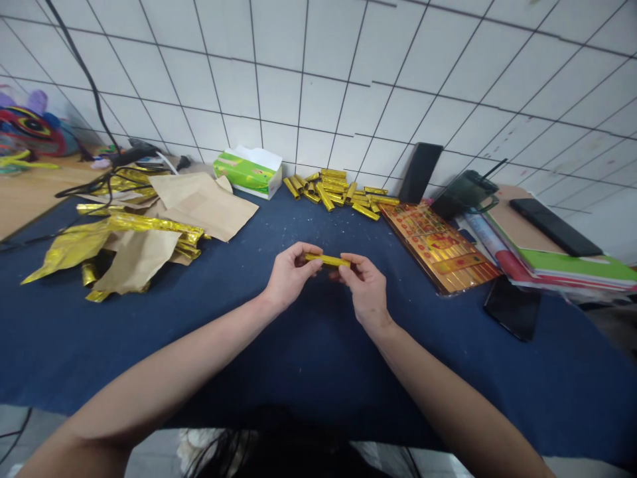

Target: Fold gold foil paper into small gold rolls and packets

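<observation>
Pinching a gold roll [327,259] by both ends

Holding the left end tightly between the fingertips of the left hand [289,273], and the right end likewise in the right hand [370,285]. Held almost level between the two, over blue cloth [308,365]. Off to the right, a black phone [512,309] beside a stack of folders [572,267], with an orange-gold packet [442,252] a little farther. At left, crumpled gold foil [74,245] mixed with brown paper sheets [212,206]. Farther back, near the white tiled wall [279,93], a green tissue box [243,174], a loose heap of gold tubes [326,197] and an upright black slab [421,174].
</observation>
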The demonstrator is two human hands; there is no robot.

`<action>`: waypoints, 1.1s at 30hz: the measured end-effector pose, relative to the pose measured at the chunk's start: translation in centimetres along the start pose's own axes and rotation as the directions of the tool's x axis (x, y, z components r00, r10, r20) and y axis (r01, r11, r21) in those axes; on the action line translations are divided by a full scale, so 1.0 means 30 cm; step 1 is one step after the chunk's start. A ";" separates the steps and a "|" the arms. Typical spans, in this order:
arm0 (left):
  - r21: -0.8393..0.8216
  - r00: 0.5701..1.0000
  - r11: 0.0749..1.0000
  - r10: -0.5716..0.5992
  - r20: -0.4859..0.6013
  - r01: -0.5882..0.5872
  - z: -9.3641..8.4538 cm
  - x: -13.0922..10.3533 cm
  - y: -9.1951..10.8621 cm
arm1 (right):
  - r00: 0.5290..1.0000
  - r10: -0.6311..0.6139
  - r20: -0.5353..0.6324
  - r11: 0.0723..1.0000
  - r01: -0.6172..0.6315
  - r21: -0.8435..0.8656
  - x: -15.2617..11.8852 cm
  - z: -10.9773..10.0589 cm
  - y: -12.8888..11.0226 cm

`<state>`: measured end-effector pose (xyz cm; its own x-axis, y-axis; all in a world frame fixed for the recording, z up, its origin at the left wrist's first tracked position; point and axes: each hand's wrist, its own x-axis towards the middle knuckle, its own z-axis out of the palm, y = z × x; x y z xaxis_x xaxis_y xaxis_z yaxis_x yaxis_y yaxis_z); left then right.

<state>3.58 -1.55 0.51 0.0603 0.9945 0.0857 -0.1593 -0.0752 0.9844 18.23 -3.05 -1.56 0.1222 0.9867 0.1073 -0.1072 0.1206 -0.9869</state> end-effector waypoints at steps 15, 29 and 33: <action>-0.149 0.992 0.981 -0.126 0.009 0.126 -0.002 0.014 -0.011 | 0.999 0.038 -0.032 0.999 -0.038 0.003 0.008 -0.003 0.011; -0.147 0.993 0.982 -0.113 0.044 0.118 -0.010 0.026 -0.019 | 0.985 0.174 -0.010 0.978 -0.172 0.120 0.017 0.000 -0.004; -0.118 0.994 0.988 -0.087 0.069 0.095 -0.017 0.029 -0.012 | 0.978 0.208 0.001 0.964 -0.205 0.171 0.021 -0.006 -0.008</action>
<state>3.19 -0.61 0.15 0.1414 0.9899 0.0098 -0.2684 0.0288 0.9629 18.51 -2.47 -1.27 0.0963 0.9903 -0.1002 -0.2975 -0.0674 -0.9523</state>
